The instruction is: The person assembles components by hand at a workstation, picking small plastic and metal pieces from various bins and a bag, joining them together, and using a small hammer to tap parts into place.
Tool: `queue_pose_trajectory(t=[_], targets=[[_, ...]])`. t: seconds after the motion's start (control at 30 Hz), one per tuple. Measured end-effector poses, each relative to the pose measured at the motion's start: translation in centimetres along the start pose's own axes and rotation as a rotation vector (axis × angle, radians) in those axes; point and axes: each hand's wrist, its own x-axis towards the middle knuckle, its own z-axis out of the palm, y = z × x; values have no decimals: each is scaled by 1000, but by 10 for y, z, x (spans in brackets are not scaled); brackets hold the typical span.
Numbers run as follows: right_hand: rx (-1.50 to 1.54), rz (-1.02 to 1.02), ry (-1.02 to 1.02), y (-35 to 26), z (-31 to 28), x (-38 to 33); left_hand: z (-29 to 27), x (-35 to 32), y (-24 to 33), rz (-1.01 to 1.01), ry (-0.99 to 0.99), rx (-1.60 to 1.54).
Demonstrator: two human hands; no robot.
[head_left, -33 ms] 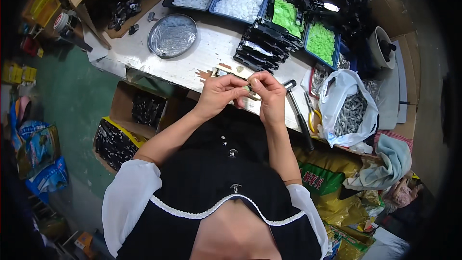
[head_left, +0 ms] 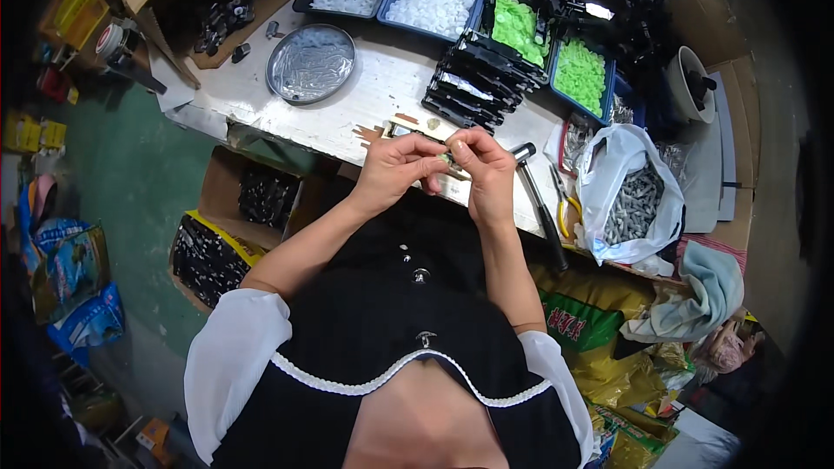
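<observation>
At the table's front edge my two hands meet, fingertips nearly touching. My left hand [head_left: 391, 175] is closed in a pinch on a small green plastic part [head_left: 446, 158], of which only a bit shows. Close beside it, my right hand [head_left: 488, 175] has thumb and forefinger pressed together at the same spot; what lies between them is too small and covered to name. Under the hands is a pale wooden block [head_left: 426, 126] with a dark piece on it, mostly hidden by my fingers. A black-handled hammer [head_left: 540, 208] lies just right of my right hand.
A stack of black plastic parts [head_left: 473, 82] stands beyond my hands. Behind it are trays of white pieces [head_left: 434, 2] and green pieces [head_left: 579, 76]. A round metal dish [head_left: 311, 65] sits left; yellow-handled pliers [head_left: 566, 204] and a bag of grey parts [head_left: 638, 200] lie right.
</observation>
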Motion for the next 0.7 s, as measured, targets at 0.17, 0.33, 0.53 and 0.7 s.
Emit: queue_pose_trajectory(t=[0.17, 0.33, 0.53, 0.7], targets=[[-396, -192, -39, 5, 4, -1, -9, -6, -5, -12, 30, -78], [-629, -403, 1, 17, 7, -1, -12, -1, -8, -43, 25, -140], [-764, -532, 34, 17, 3, 0, -14, 7, -14, -68, 56, -207], [-868, -604, 68, 17, -3, 0, -14, 15, -14, -57, 70, -183]])
